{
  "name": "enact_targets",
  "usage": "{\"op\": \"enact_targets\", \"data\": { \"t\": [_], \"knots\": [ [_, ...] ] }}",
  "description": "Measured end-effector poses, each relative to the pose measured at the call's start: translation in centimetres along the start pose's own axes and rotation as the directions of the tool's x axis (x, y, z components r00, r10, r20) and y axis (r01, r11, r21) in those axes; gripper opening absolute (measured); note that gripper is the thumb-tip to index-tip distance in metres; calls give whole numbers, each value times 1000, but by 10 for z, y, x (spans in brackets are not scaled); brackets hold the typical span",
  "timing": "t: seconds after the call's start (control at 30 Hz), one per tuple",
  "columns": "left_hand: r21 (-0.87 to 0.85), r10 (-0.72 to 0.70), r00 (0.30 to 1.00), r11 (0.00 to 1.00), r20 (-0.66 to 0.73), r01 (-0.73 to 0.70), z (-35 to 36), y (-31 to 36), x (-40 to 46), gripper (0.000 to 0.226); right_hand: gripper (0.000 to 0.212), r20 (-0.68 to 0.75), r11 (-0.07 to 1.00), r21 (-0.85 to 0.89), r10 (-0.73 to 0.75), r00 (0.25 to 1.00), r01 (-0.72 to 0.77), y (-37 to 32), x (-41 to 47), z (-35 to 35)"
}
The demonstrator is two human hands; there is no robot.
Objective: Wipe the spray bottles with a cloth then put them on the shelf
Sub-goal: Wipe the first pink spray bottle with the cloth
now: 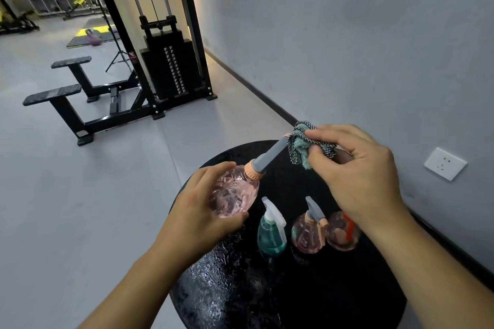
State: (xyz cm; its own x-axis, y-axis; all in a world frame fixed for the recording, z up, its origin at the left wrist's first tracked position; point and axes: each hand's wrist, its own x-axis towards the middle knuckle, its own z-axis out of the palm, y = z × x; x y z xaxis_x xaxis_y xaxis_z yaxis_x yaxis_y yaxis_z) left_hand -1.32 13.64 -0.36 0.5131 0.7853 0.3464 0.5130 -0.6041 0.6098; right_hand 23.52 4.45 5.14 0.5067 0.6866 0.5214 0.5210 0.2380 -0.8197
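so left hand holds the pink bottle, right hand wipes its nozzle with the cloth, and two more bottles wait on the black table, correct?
Not quite: three bottles wait on the black table, not two. The head view shows a teal bottle and two pink ones. The rest holds: left hand holds the pink bottle, right hand wipes its nozzle with the cloth.

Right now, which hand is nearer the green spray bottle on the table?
Left. The left hand, holding the pink bottle, sits just beside the green spray bottle; the right hand is higher, wiping with the cloth.
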Motion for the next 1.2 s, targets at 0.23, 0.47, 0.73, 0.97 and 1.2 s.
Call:
{"op": "enact_targets", "data": {
  "t": [0.23,0.47,0.73,0.97,1.2],
  "knots": [
    [42,59,998,997,3,-59,-1,-2,0,90,29,97,997,-65,-31,995,38,-2,-2,0],
    [72,73,997,995,-4,-73,-6,-5,0,87,31,228,938,-182,-252,940,296,-15,-12,4],
    [51,103,995,993,-10,-103,-8,-7,0,86,29,96,957,-214,-180,979,197,-8,-7,0],
    [58,99,995,993,-15,-98,-7,-7,2,90,27,-36,985,-145,-104,994,98,-7,-2,-4],
    [85,95,995,992,19,-96,-5,-6,0,91,30,137,956,-209,-179,974,205,-11,-11,6]
  ]
}}
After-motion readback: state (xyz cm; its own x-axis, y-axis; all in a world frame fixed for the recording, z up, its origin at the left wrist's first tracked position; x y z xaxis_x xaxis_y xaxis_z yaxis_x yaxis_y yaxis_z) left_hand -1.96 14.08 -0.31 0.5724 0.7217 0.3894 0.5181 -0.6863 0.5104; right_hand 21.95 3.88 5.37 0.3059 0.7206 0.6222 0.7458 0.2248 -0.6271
